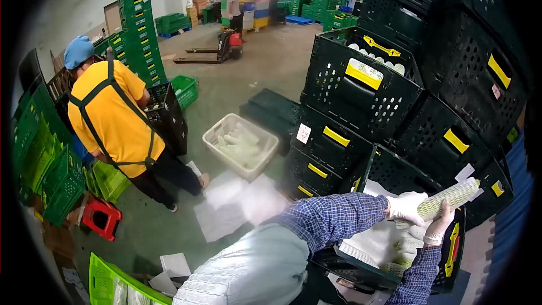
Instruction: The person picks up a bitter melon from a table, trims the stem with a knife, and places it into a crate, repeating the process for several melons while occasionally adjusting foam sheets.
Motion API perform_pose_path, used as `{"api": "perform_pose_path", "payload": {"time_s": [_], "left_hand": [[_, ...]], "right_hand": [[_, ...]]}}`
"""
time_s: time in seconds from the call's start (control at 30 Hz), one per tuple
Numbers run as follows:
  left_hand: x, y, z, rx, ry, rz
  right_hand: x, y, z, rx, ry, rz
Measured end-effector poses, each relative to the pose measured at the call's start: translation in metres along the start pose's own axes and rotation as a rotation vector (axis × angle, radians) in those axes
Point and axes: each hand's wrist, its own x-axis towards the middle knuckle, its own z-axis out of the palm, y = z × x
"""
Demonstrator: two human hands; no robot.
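Note:
A long pale-green vegetable in a white foam net (450,197) lies across both my gloved hands above an open dark crate (377,164) at the lower right. My left hand (406,208), in a white glove, is closed round its lower end. My right hand (440,225), also gloved, grips it from beneath near its middle. Inside the crate, white paper (375,237) lines the bottom, and more netted vegetables (405,248) lie under my hands.
Tall stacks of dark crates (361,85) stand at the right. A white tub (241,146) of pale vegetables sits on the floor. At the left a person in yellow (116,116) bends by a black crate (167,118). A red stool (101,218) and a pallet jack (226,48) are behind.

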Motion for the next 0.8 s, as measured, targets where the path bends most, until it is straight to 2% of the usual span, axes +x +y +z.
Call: {"api": "perform_pose_path", "payload": {"time_s": [0.13,0.23,0.33,0.43,0.47,0.5,0.57,0.6,0.63,0.8], "left_hand": [[0.007,-0.012,0.006,-0.074,-0.083,-0.053],[0.006,-0.008,0.005,-0.232,-0.154,-0.193],[0.001,-0.006,0.003,-0.431,-0.207,-0.211],[0.006,-0.014,0.007,-0.218,-0.110,-0.142],[0.011,-0.022,0.012,-0.133,-0.028,-0.054],[0.013,-0.020,0.008,-0.060,-0.052,-0.108],[0.025,-0.041,0.016,0.060,-0.008,0.000],[0.033,-0.047,0.020,0.110,-0.023,-0.027],[0.033,-0.051,0.018,0.108,-0.025,0.024],[0.036,-0.051,0.021,0.166,0.024,0.006]], "right_hand": [[0.012,0.007,-0.018,0.262,0.104,0.177],[0.017,0.010,-0.029,0.360,0.129,0.217],[0.016,0.016,-0.034,0.332,0.160,0.206],[0.028,0.026,-0.043,0.368,0.125,0.227],[0.029,0.025,-0.047,0.350,0.109,0.241],[0.029,0.016,-0.044,0.327,0.087,0.260],[0.036,0.022,-0.057,0.311,0.027,0.285],[0.037,0.019,-0.056,0.309,0.025,0.304],[0.035,0.015,-0.053,0.310,0.028,0.317],[0.028,0.001,-0.031,0.302,0.161,0.274]]}}
